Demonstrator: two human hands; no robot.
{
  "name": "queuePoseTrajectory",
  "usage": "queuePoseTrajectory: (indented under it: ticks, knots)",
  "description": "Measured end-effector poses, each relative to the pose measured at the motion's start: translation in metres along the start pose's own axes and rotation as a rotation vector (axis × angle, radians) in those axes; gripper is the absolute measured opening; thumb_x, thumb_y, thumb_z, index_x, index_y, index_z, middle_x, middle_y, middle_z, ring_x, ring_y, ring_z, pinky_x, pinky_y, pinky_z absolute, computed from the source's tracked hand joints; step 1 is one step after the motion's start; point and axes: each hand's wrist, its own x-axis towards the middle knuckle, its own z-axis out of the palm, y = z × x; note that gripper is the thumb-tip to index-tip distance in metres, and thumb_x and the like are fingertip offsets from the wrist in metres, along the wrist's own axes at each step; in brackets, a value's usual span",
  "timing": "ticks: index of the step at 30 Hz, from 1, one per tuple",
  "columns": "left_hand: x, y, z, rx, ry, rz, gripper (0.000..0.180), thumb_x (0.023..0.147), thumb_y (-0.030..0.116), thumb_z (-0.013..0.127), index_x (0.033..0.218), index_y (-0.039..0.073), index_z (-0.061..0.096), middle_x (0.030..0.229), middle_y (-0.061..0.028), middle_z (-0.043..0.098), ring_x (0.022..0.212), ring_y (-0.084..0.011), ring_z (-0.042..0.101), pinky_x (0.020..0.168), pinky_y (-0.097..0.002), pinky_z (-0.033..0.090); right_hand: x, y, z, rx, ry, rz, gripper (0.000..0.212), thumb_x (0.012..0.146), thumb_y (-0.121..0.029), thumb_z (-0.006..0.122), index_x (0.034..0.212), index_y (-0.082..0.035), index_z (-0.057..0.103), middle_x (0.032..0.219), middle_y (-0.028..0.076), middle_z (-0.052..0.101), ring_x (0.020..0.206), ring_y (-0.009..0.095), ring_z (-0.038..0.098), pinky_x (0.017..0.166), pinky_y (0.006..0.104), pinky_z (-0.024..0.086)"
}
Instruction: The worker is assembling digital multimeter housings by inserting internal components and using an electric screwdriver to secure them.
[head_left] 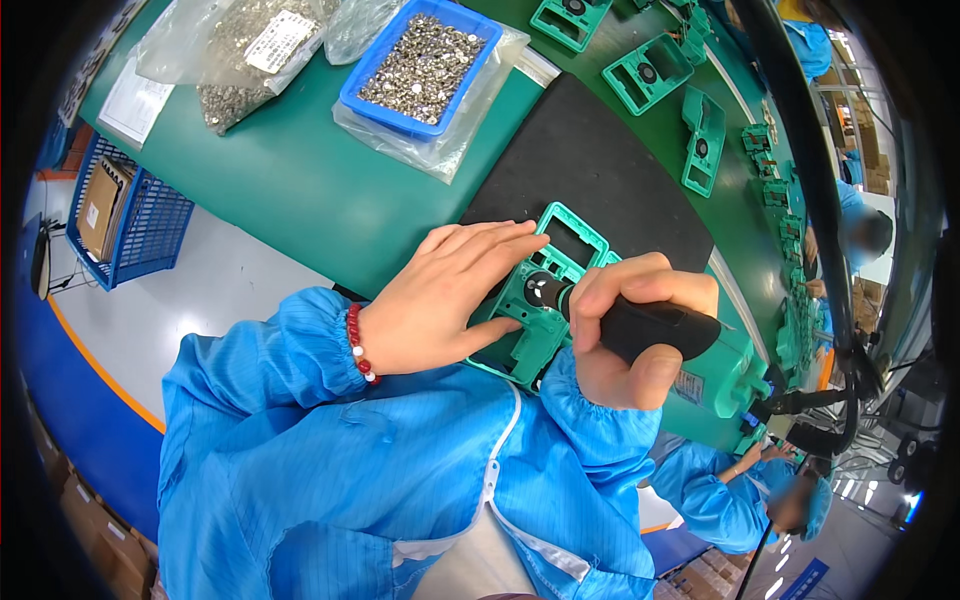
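Observation:
A green plastic housing point(530, 340) lies in front of me at the edge of the black mat, with a rectangular opening at its far end. My left hand point(440, 295) rests over its left side, fingers stretched and thumb apart, fingertips touching the housing. In my closed right hand point(640, 320) is a black power screwdriver point(660, 332), tilted so that its front end points into the housing. That end meets a dark round part point(543, 289) inside the housing; the bit and any screw there are hidden.
A blue tray point(420, 70) of small metal screws and a clear bag point(262, 60) of more sit on the green bench at the far left. Several green housings point(648, 75) line the belt beyond the black mat point(600, 165). Co-workers point(730, 490) are at the right; a blue basket point(130, 215) stands left.

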Motion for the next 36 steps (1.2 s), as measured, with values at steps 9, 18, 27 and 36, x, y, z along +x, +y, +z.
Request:
queuePoseTrajectory:
  ticks: [9,18,27,36]
  knots:
    - [-0.001,-0.003,0.002,0.029,-0.017,-0.004,0.075,0.079,0.022,0.076,0.146,0.005,0.046,0.149,-0.0155,0.048,0.138,-0.0318,0.045,0.113,-0.0455,0.033,0.003,0.011,0.004,0.037,0.007,0.004,0.057,0.096,-0.054,0.063,0.108,0.000,0.047,0.082,0.018,0.059,0.047,0.013,0.047,0.045,0.0262,0.044]
    - [-0.001,-0.012,0.023,0.122,0.081,0.025,0.081,0.079,0.037,0.080,0.146,0.006,0.048,0.148,-0.0145,0.049,0.137,-0.0317,0.046,0.112,-0.0450,0.033,0.005,0.018,-0.003,-0.028,-0.018,0.028,0.060,0.091,-0.059,0.068,0.103,-0.002,0.050,0.077,0.016,0.059,0.047,0.012,0.045,0.044,0.0262,0.039]
    - [-0.001,-0.001,0.013,0.146,0.010,0.031,0.085,0.078,0.051,0.079,0.145,0.007,0.050,0.149,-0.0134,0.048,0.137,-0.0327,0.045,0.111,-0.0455,0.033,0.002,0.026,0.001,0.057,0.058,-0.006,0.054,0.093,-0.052,0.069,0.104,-0.003,0.050,0.077,0.015,0.060,0.046,0.010,0.044,0.042,0.0251,0.038]
    - [0.001,0.007,0.010,0.211,-0.015,0.051,0.080,0.082,0.043,0.078,0.147,0.008,0.049,0.150,-0.0144,0.047,0.137,-0.0335,0.046,0.113,-0.0459,0.033,0.013,-0.015,-0.026,0.206,-0.007,-0.198,0.072,0.088,-0.037,0.079,0.135,0.004,0.044,0.108,0.017,0.066,0.100,0.023,0.066,0.085,0.0341,0.055]
